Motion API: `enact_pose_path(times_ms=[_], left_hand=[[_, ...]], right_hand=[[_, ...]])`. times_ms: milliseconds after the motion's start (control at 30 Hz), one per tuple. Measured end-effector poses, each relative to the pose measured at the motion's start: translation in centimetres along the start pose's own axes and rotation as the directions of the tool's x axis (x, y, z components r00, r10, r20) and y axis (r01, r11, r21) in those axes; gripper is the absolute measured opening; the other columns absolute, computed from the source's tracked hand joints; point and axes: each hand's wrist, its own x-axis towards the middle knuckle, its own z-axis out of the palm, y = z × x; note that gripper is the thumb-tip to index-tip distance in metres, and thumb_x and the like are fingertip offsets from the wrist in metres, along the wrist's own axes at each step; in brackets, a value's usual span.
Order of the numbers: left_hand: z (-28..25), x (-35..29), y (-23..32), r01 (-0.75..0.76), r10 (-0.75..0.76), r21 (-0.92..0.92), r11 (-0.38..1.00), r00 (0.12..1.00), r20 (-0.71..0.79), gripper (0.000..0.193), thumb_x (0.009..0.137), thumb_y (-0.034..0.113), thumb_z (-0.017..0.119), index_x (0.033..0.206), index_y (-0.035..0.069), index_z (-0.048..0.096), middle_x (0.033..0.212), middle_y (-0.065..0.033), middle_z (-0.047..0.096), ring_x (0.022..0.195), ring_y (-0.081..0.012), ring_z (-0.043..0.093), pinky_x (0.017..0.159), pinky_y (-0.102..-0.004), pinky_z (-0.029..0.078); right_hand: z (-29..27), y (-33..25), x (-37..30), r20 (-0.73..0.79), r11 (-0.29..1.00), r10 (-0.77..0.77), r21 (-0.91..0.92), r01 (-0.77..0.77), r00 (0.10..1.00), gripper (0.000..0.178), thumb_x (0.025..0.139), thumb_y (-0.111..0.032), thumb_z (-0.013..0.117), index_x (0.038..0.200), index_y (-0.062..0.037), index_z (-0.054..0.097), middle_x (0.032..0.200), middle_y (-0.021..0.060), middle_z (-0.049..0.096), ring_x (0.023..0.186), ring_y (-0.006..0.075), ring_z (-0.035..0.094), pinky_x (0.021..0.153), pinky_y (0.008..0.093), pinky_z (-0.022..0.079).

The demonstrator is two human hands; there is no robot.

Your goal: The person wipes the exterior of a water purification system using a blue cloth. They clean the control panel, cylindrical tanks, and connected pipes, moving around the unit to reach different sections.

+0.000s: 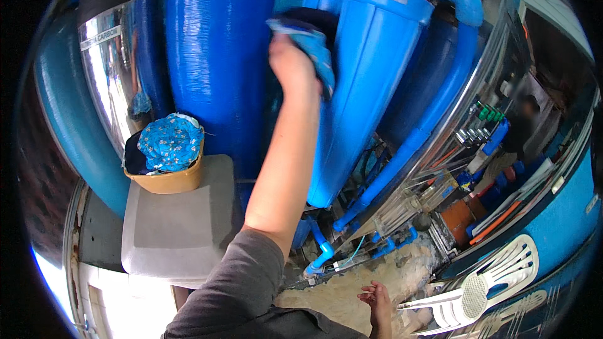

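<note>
My left hand (292, 66) is raised between a large dark-blue tank (220, 56) and a bright-blue filter housing (374, 69). It is closed on a blue patterned cloth (317, 50), with the cloth against or very near the housing's side; the contact is hard to tell. Hand and cloth are a little blurred. Low down, my right hand (377, 304) hangs away from the equipment with its fingers apart and nothing in it. A tan tub (169, 182) holds a bunched blue floral cloth (169, 141) and darker fabric.
The tub stands on a grey plastic lid (179, 226). Blue pipes (414, 150) run down a metal frame at right. A shiny metal tank (110, 63) stands far left, white plastic chairs (474, 295) lower right. A person (524, 116) is in the right background.
</note>
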Motion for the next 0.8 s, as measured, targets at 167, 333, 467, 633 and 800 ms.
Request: enact_pose_path(times_ms=[167, 333, 467, 633, 800], left_hand=[[2.4, 6.3, -0.5, -0.679, 0.683, 0.3, 0.67, 0.722, 0.109, 0.036, 0.1, 0.023, 0.045, 0.125, -0.002, 0.051, 0.118, -0.0143, 0.059, 0.102, -0.0243, 0.057, 0.092, -0.0337, 0.044], [1.9, 7.9, -6.0, -0.791, 0.561, 0.592, 0.157, 0.565, 0.606, 0.062, 0.092, 0.029, 0.054, 0.141, -0.003, 0.035, 0.144, -0.0233, 0.039, 0.131, -0.0377, 0.041, 0.108, -0.0418, 0.034], [-3.7, 6.3, -10.0, -0.804, 0.577, 0.574, 0.155, 0.545, 0.608, 0.06, 0.091, 0.024, 0.055, 0.14, -0.004, 0.036, 0.143, -0.0252, 0.04, 0.13, -0.04, 0.041, 0.108, -0.0422, 0.035], [-14.7, 0.7, -13.6, -0.771, 0.477, 0.612, 0.174, 0.61, 0.632, 0.057, 0.087, 0.012, 0.056, 0.138, -0.006, 0.037, 0.138, -0.0265, 0.044, 0.126, -0.0429, 0.044, 0.106, -0.0462, 0.036], [-16.4, -1.9, -13.1, -0.744, 0.441, 0.637, 0.203, 0.65, 0.619, 0.055, 0.091, 0.015, 0.051, 0.14, -0.004, 0.035, 0.142, -0.0257, 0.04, 0.13, -0.0415, 0.041, 0.108, -0.0451, 0.034]], right_hand=[[-1.1, 0.1, -0.9, -0.093, 0.999, 0.026, 0.043, -0.022, 0.995, 0.046, 0.1, -0.041, 0.043, 0.126, -0.0042, 0.047, 0.103, 0.013, 0.065, 0.081, 0.0217, 0.066, 0.075, 0.0317, 0.049], [-3.3, 1.8, -3.1, -0.173, 0.998, 0.044, 0.052, -0.035, 0.984, 0.045, 0.1, -0.041, 0.042, 0.125, -0.0043, 0.047, 0.1, 0.0131, 0.065, 0.078, 0.0213, 0.066, 0.072, 0.0318, 0.049], [-3.9, 3.1, -4.3, -0.253, 0.995, 0.072, 0.08, -0.053, 0.965, 0.046, 0.099, -0.042, 0.044, 0.126, -0.0042, 0.046, 0.099, 0.0128, 0.065, 0.076, 0.021, 0.066, 0.07, 0.0308, 0.049], [-3.5, 3.4, -4.0, -0.251, 0.993, 0.096, 0.085, -0.077, 0.963, 0.045, 0.099, -0.042, 0.045, 0.126, -0.0052, 0.046, 0.098, 0.0127, 0.065, 0.074, 0.0207, 0.066, 0.07, 0.0306, 0.049], [-3.2, 2.7, -2.4, -0.194, 0.997, 0.071, 0.044, -0.064, 0.978, 0.044, 0.099, -0.04, 0.045, 0.126, -0.0051, 0.046, 0.098, 0.0129, 0.065, 0.074, 0.0205, 0.067, 0.07, 0.0305, 0.049]])
